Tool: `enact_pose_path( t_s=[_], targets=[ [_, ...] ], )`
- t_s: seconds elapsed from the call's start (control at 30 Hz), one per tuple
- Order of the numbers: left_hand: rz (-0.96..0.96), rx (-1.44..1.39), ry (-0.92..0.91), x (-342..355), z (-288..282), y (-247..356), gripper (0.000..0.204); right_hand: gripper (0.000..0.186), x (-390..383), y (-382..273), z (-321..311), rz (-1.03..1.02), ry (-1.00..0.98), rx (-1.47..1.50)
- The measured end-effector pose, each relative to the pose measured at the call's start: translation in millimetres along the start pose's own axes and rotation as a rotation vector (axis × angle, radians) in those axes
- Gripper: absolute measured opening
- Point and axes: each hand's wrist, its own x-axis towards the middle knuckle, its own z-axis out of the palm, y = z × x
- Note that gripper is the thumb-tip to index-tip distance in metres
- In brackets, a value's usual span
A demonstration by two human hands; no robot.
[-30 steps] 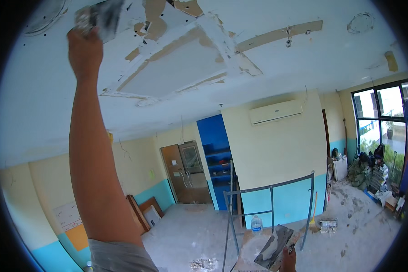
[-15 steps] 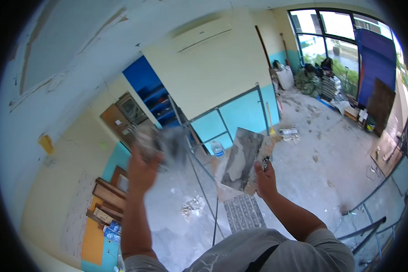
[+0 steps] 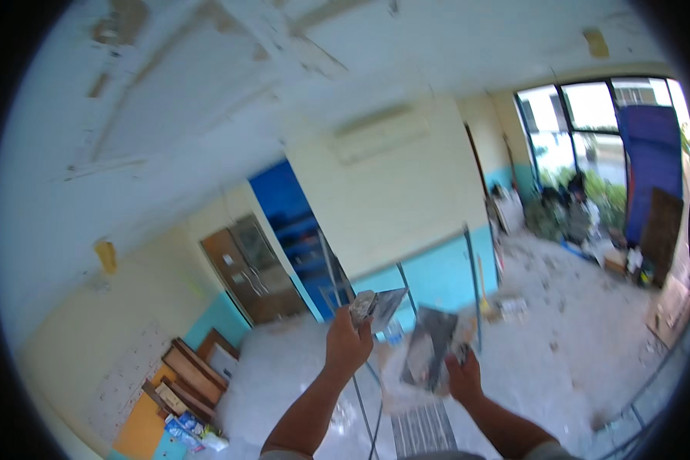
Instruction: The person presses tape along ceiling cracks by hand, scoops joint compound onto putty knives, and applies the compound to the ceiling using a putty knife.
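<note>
My left hand (image 3: 348, 345) is closed around a crusted plastering trowel (image 3: 389, 303), its flat grey blade pointing right. Whether the pale lump by the fingers is its handle or plaster is hard to tell. To its right, my right hand (image 3: 465, 377) grips a wide rectangular steel plate (image 3: 429, 346) by its right side. Light plaster is smeared over part of that plate. The two tools are held up in front of me, close together but apart.
A perforated metal plank (image 3: 423, 431) and thin metal bars are below me. Wooden boards (image 3: 188, 372) lean at the left wall. Bags (image 3: 563, 211) pile by the window. A patched ceiling (image 3: 207, 84) spreads overhead, and a brown door (image 3: 253, 268) stands beyond.
My view has tilted up, showing more ceiling. My left hand with its trowel has swung right, nearer the steel plate. My right hand keeps hold of the plate.
</note>
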Motion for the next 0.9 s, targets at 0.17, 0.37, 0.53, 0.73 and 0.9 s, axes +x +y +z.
enact_pose_path(
  t_s=[0.17, 0.37, 0.53, 0.73, 0.9],
  targets=[
    [0.239, -0.023, 0.563, 111.3, -86.7, 30.2, 0.046, 0.04, -0.8, 61.3, 4.3, 0.255, -0.003, 0.714],
    [0.468, 0.268, 1.074, 214.4, -284.4, 158.7, 0.055, 0.034, -2.7, 74.2, -8.6, 0.258, 0.102, 0.754],
    [0.809, 0.951, 1.195, 234.9, -366.0, 253.2, 0.034, 0.048, -4.4, 79.4, -18.6, 0.23, 0.066, 0.564],
    [0.625, 1.467, 0.918, 195.3, -348.1, 358.1, 0.034, 0.034, 8.5, 104.4, -1.7, 0.197, 0.112, 0.771],
    [0.756, 1.071, 1.039, 212.4, -355.6, 334.1, 0.034, 0.033, -10.7, 50.2, 21.9, 0.287, 0.124, 0.823]
  ],
)
